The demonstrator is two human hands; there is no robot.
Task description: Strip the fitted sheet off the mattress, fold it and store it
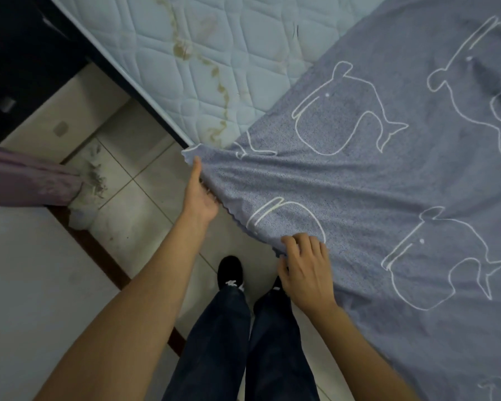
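Both outstretched forearms' hands, left hand point(200, 198) and right hand point(308, 270), grip sheet point(373, 198).

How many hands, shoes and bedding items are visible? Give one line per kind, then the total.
Bare hands: 2, left hand, right hand
Black shoes: 2
Blue-grey whale-print fitted sheet: 1
White quilted mattress: 1
Total: 6

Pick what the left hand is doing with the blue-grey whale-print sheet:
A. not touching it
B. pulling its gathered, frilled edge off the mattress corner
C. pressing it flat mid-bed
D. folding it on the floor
B: the left hand has its grip on the blue-grey whale-print fitted sheet's bunched edge, with the quilted white mattress bare beyond.
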